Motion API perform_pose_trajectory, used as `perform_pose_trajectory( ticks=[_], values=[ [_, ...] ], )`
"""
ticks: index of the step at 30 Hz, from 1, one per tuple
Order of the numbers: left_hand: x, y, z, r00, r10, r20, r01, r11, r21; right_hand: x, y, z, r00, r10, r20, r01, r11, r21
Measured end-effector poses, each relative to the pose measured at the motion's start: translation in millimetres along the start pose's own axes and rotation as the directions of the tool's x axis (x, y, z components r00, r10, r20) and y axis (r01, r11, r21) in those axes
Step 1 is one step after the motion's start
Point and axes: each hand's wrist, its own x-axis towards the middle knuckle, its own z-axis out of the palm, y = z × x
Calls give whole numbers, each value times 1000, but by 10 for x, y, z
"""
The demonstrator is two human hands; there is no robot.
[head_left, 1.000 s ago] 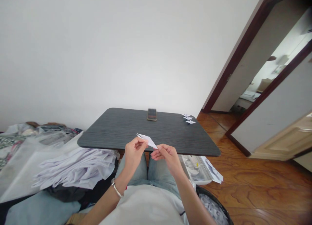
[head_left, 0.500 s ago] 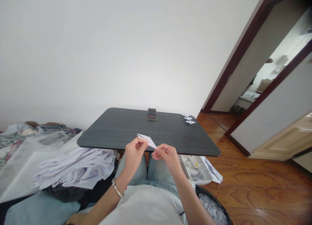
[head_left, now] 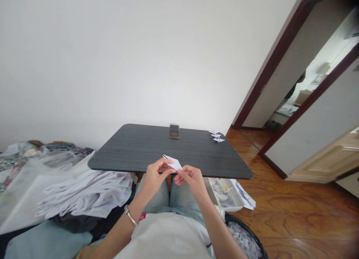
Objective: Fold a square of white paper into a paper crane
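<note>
A small folded piece of white paper (head_left: 174, 163) with pointed ends is held above the near edge of the dark table (head_left: 134, 146). My left hand (head_left: 157, 175) pinches it from the left, thumb below and fingers behind. Its pointed tip sticks out up and to the left. My right hand (head_left: 191, 177) pinches the lower right end, with fingers curled. At the table's far right corner stand several folded white paper cranes (head_left: 218, 140).
A phone-like dark device (head_left: 174, 131) leans near the wall. To the left lies a heap of white cloth (head_left: 86, 193). Below the table's right side are a white box (head_left: 228, 199) with small items and a dark-rimmed container (head_left: 249, 236) of grey-white pieces. A person (head_left: 294, 88) shows through the doorway.
The left hand has shifted slightly right along the paper, closer to the right hand. The paper has turned a little. Through the doorway, the person has become more visible.
</note>
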Motion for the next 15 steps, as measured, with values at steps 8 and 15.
perform_pose_trajectory(
  ticks=[8,15],
  values=[
    [36,20,-96,999,38,31,-39,998,54,-18,-63,4,999,24,41,-23,1000,-4],
    [25,32,-61,1000,3,11,-2,999,-38,-45,-82,16,999,7,49,-6,1000,-22]
  ],
)
